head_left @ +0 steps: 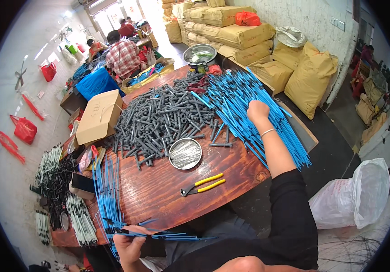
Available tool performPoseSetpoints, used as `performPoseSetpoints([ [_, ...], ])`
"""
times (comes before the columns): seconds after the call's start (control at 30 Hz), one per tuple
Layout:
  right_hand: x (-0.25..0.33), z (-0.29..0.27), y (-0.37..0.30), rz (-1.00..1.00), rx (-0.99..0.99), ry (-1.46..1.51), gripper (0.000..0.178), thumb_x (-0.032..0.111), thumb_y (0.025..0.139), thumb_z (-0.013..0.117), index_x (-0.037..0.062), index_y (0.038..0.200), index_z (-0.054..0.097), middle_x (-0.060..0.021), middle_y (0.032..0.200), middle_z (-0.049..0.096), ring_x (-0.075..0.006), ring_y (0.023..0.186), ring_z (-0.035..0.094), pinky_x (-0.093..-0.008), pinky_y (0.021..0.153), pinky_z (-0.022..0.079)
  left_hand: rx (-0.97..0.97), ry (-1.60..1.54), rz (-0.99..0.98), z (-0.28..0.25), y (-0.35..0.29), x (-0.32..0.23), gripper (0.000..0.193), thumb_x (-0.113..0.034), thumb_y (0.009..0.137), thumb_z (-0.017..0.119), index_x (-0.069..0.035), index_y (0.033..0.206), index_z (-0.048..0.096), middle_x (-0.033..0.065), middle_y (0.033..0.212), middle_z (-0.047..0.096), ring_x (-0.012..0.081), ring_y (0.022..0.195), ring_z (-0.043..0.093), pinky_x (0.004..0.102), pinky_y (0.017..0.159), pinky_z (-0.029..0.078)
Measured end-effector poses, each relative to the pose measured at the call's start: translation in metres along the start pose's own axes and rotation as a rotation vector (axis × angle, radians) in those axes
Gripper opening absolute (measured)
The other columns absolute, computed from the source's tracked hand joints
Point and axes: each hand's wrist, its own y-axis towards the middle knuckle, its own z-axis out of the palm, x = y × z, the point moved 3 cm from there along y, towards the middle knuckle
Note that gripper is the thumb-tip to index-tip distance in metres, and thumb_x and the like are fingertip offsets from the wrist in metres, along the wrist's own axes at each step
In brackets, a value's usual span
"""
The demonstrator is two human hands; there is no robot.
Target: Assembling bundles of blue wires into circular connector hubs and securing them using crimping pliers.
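My left hand point(130, 240) is closed around several thin blue rods with black fittings point(168, 236), held at the table's near left edge. Right arm stretched out, my right hand point(258, 111) is closed over a large pile of blue rods with black ends point(238, 97); what its fingers pinch is hidden. To the left of that pile spreads a heap of dark grey plastic tubes point(158, 115). A round tin of thin metal pins point(185, 153) sits before the heap. Closer to me lie yellow-handled pliers point(203, 184), untouched.
On the wooden table's point(149, 192) left stand more blue rods point(106, 186), a phone point(83, 182) and bundles of pale rods point(80, 217). An open carton point(99, 117) borders the heap. A metal pot point(199, 54), stacked sacks point(231, 34) and other people point(124, 56) are farther off. A white bag point(340, 201) stands right.
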Motion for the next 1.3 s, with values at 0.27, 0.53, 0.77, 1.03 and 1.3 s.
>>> performPoseSetpoints([
  [0.27, 0.022, -0.042, -0.01, -0.123, -0.254, 0.184, 0.018, 0.022, 0.085, 0.055, 0.0059, 0.09, 0.06, -0.0156, 0.078, 0.065, -0.0338, 0.072, 0.064, -0.0442, 0.06, 0.051, -0.14, 0.196, -0.086, -0.015, 0.002, 0.009, 0.01, -0.003, 0.079, 0.06, 0.001, 0.086, 0.053, 0.007, 0.077, 0.06, 0.0117, 0.067, 0.055, 0.0233, 0.064, 0.045],
  [0.53, 0.113, -0.169, -0.129, -0.583, -0.103, 1.104, 0.01, 0.009, 0.089, 0.049, 0.0013, 0.094, 0.055, -0.0085, 0.066, 0.06, -0.0158, 0.051, 0.056, -0.0283, 0.046, 0.043, -0.226, -0.315, -0.063, -0.01, 0.054, 0.049, 0.016, -0.007, 0.082, 0.059, -0.002, 0.096, 0.052, 0.0073, 0.082, 0.059, 0.0172, 0.073, 0.061, 0.0294, 0.067, 0.049],
  [0.77, 0.186, -0.131, -0.238, -0.658, 1.048, 1.424, 0.011, 0.01, 0.09, 0.051, 0.0002, 0.091, 0.055, -0.0022, 0.066, 0.057, -0.0054, 0.051, 0.053, -0.0198, 0.046, 0.042, 0.083, -0.894, -0.136, -0.031, 0.063, 0.075, 0.018, -0.009, 0.088, 0.056, -0.005, 0.104, 0.05, 0.0097, 0.088, 0.06, 0.0203, 0.079, 0.063, 0.0322, 0.069, 0.051],
  [1.03, 0.221, -0.075, -0.256, -0.847, 0.594, 1.353, 0.012, 0.011, 0.086, 0.055, -0.0003, 0.084, 0.057, -0.0067, 0.067, 0.059, -0.0161, 0.062, 0.059, -0.0305, 0.055, 0.046, -0.217, -0.27, -0.16, 0.014, 0.08, 0.043, 0.01, -0.011, 0.09, 0.05, -0.006, 0.099, 0.051, 0.0034, 0.071, 0.054, 0.0151, 0.063, 0.055, 0.0283, 0.063, 0.048],
  [1.3, 0.09, -0.012, -0.017, -0.152, -0.339, 0.346, 0.02, 0.017, 0.082, 0.048, 0.0052, 0.071, 0.059, -0.0149, 0.077, 0.062, -0.0328, 0.073, 0.062, -0.0449, 0.059, 0.05, -0.035, -0.801, -0.109, -0.012, 0.057, 0.03, 0.011, -0.011, 0.09, 0.053, -0.005, 0.098, 0.05, 0.0001, 0.057, 0.039, 0.0179, 0.058, 0.052, 0.0371, 0.063, 0.05],
])
